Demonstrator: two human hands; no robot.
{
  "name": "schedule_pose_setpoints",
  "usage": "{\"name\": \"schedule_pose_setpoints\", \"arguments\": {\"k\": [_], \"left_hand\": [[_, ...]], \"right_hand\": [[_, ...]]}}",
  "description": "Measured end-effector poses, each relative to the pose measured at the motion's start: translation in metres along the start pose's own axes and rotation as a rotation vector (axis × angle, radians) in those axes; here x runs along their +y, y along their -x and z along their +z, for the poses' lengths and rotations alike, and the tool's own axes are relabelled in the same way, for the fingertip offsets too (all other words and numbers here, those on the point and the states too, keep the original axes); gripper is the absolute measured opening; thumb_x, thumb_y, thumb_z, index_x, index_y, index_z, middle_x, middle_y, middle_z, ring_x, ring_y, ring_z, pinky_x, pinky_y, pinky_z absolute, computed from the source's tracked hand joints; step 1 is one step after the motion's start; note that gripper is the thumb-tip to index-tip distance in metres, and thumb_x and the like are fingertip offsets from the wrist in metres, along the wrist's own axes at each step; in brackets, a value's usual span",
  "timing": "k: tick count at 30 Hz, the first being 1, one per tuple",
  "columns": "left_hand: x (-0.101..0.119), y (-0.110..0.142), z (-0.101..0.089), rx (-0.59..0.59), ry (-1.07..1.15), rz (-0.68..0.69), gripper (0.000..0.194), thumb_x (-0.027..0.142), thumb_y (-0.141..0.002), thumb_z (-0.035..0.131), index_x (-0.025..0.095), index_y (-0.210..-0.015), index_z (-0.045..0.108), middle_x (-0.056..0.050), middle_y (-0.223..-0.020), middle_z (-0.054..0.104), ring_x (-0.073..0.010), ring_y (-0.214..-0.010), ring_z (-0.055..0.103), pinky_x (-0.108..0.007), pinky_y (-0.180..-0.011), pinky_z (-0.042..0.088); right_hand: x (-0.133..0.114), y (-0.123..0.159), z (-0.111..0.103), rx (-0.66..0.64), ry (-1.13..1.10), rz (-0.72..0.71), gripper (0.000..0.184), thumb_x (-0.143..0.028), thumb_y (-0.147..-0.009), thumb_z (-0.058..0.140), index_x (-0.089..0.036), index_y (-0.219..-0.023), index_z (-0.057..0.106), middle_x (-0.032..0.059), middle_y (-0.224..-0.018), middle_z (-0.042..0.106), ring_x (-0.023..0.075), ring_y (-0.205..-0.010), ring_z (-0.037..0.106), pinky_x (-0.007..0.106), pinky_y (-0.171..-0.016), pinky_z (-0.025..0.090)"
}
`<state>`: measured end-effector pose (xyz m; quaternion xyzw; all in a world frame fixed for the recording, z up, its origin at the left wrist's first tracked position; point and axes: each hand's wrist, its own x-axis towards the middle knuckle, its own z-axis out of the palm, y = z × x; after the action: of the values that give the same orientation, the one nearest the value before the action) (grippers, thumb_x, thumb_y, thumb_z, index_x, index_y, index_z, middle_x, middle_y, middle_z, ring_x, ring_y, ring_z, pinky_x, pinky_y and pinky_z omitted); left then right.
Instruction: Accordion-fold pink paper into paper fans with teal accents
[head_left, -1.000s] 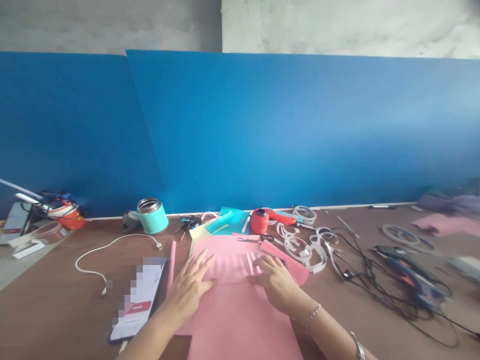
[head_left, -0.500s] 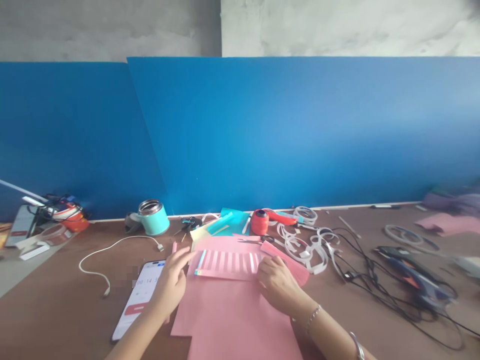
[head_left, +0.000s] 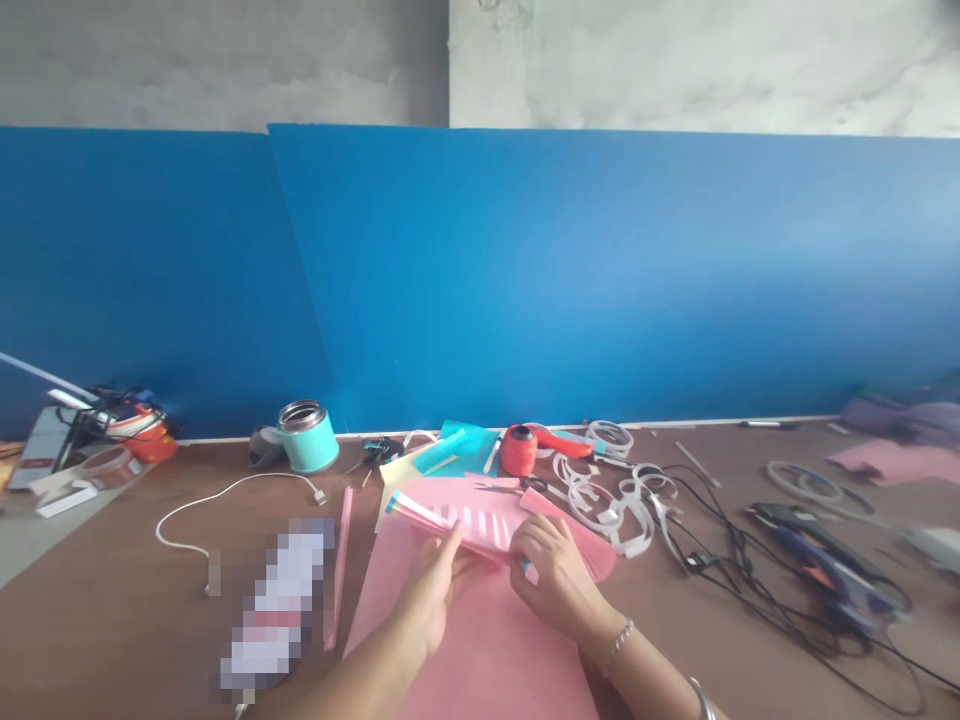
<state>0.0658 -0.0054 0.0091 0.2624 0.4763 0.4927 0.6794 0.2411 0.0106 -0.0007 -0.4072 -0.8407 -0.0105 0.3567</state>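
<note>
Head view: looks out from above the near side of the desk point(head_left: 112, 620), facing forward and tilted down, with a wide spread from side to side
Blue panel point(head_left: 525, 280): stands across the middle of the view, beyond the desk
Wall point(head_left: 637, 60): fills the top strip, farthest from the lens
Turquoise cup point(head_left: 309, 445): shows both side and open mouth, since the view slants down
Pink sheet point(head_left: 487, 640): lies low at the centre, close in, cut by the lower edge
Forearms point(head_left: 367, 660): reach in from the lower edge, nearest the lens
</note>
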Motion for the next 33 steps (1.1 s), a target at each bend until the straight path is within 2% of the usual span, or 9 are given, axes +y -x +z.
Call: {"name": "schedule_pose_setpoints", "arguments": {"k": [3, 5, 8, 10, 14, 18, 23, 28, 33], "left_hand": [[0.01, -0.005, 0.004, 0.229, -0.296, 0.221, 0.027, 0.043, -0.088, 0.052, 0.017, -0.089, 0.057, -0.01, -0.09, 0.067, -0.0235, -0.091, 0.065, -0.033, -0.079, 0.051], [0.027, -0.003, 0.003, 0.283, -0.65, 0.482, 0.031, 0.042, -0.092, 0.043, 0.016, -0.088, 0.06, -0.01, -0.088, 0.067, -0.0253, -0.091, 0.064, -0.035, -0.078, 0.051], [0.049, 0.002, 0.003, 0.265, -1.136, 1.011, 0.032, 0.016, -0.092, 0.033, 0.015, -0.112, 0.058, -0.013, -0.108, 0.066, -0.0242, -0.109, 0.059, -0.036, -0.09, 0.048], [0.048, 0.0, 0.006, 0.333, -1.449, 1.178, 0.046, 0.003, -0.086, 0.032, 0.011, -0.126, 0.051, -0.016, -0.121, 0.061, -0.025, -0.117, 0.054, -0.04, -0.095, 0.045], [0.005, -0.011, 0.012, 0.488, -1.926, 1.024, 0.042, -0.003, -0.08, 0.037, 0.007, -0.113, 0.061, -0.019, -0.113, 0.063, -0.0287, -0.107, 0.058, -0.042, -0.088, 0.048], [-0.028, -0.017, 0.002, 0.32, -2.076, 0.991, 0.035, -0.001, -0.078, 0.047, 0.009, -0.107, 0.064, -0.016, -0.114, 0.062, -0.0281, -0.111, 0.054, -0.042, -0.093, 0.045], [-0.016, -0.011, -0.043, -0.047, -1.924, 1.042, 0.029, -0.002, -0.08, 0.043, 0.017, -0.088, 0.063, -0.005, -0.086, 0.064, -0.0202, -0.082, 0.06, -0.034, -0.074, 0.05], [-0.004, -0.006, -0.083, -0.068, -1.701, 1.276, 0.029, 0.002, -0.085, 0.036, 0.018, -0.073, 0.057, -0.003, -0.076, 0.06, -0.0179, -0.073, 0.055, -0.03, -0.066, 0.047], [-0.002, -0.004, -0.094, -0.055, -1.667, 1.329, 0.029, 0.003, -0.086, 0.034, 0.018, -0.079, 0.059, -0.003, -0.077, 0.06, -0.0187, -0.073, 0.055, -0.031, -0.067, 0.046]], "right_hand": [[-0.004, 0.0, -0.003, 0.081, 0.018, -0.069, 0.015, -0.009, -0.081, 0.047, -0.019, -0.078, 0.057, 0.0043, -0.081, 0.062, 0.0185, -0.081, 0.054, 0.032, -0.073, 0.037], [-0.006, 0.002, -0.006, 0.144, 0.047, -0.123, 0.017, -0.01, -0.082, 0.049, -0.019, -0.092, 0.059, 0.0062, -0.092, 0.064, 0.0202, -0.089, 0.055, 0.034, -0.076, 0.039], [-0.012, 0.009, -0.01, 0.267, 0.098, -0.289, 0.029, -0.006, -0.082, 0.048, -0.019, -0.106, 0.059, 0.0076, -0.099, 0.063, 0.0215, -0.099, 0.054, 0.036, -0.084, 0.04], [-0.018, 0.012, -0.009, 0.324, 0.139, -0.401, 0.033, -0.005, -0.082, 0.048, -0.019, -0.11, 0.059, 0.0079, -0.101, 0.063, 0.0224, -0.105, 0.051, 0.038, -0.091, 0.039], [-0.022, 0.01, 0.0, 0.271, 0.236, -0.257, 0.033, -0.01, -0.086, 0.048, -0.018, -0.117, 0.057, 0.009, -0.11, 0.064, 0.0241, -0.112, 0.048, 0.042, -0.101, 0.027], [-0.008, 0.007, 0.012, 0.062, 0.153, -0.146, 0.021, -0.01, -0.088, 0.045, -0.021, -0.085, 0.063, 0.0011, -0.078, 0.064, 0.0174, -0.082, 0.053, 0.04, -0.092, 0.028], [0.007, 0.01, 0.015, -0.107, 0.115, -0.115, 0.019, -0.011, -0.087, 0.05, -0.02, -0.074, 0.062, 0.0011, -0.073, 0.059, 0.0155, -0.072, 0.047, 0.031, -0.07, 0.029], [0.004, 0.008, 0.01, -0.23, 0.125, -0.123, 0.022, -0.008, -0.088, 0.046, -0.019, -0.074, 0.06, 0.0015, -0.075, 0.058, 0.0153, -0.073, 0.047, 0.031, -0.069, 0.028], [0.011, 0.011, 0.005, -0.246, 0.153, -0.073, 0.022, -0.01, -0.088, 0.044, -0.018, -0.07, 0.055, 0.0022, -0.073, 0.057, 0.0164, -0.071, 0.045, 0.031, -0.066, 0.027]]}}
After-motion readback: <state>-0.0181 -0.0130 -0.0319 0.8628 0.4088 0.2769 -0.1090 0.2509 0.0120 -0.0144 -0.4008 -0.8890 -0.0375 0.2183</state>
